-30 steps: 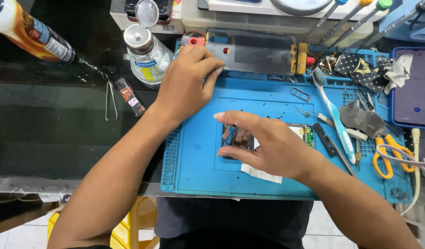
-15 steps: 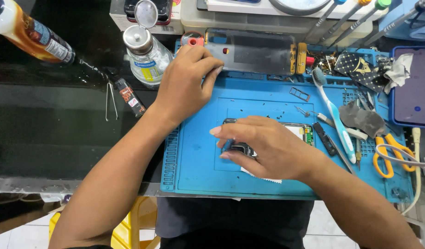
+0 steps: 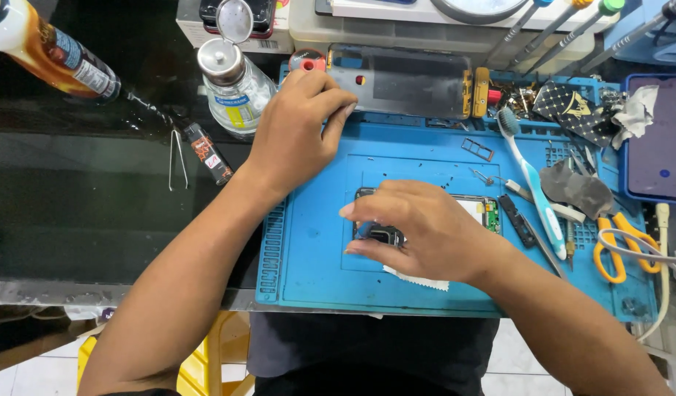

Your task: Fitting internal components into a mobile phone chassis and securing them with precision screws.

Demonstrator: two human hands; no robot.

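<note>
Curled fingers of the right hand [image 3: 419, 235] press down on an opened phone [image 3: 426, 220], fingertips pinching at a small dark part near its left end; whether they actually hold it, I cannot tell. That phone lies flat in the middle of the blue work mat [image 3: 316, 249], over a white cloth [image 3: 415, 277]. Farther up the mat, the left hand [image 3: 298, 121] rests with fingers bent, fingertips touching a dark glass panel [image 3: 408, 77]. A toothbrush [image 3: 532, 183] and orange scissors [image 3: 616, 246] lie to the right.

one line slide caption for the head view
Right hand presses on an opened phone on a blue repair mat; left hand rests at the mat's top edge.
</note>
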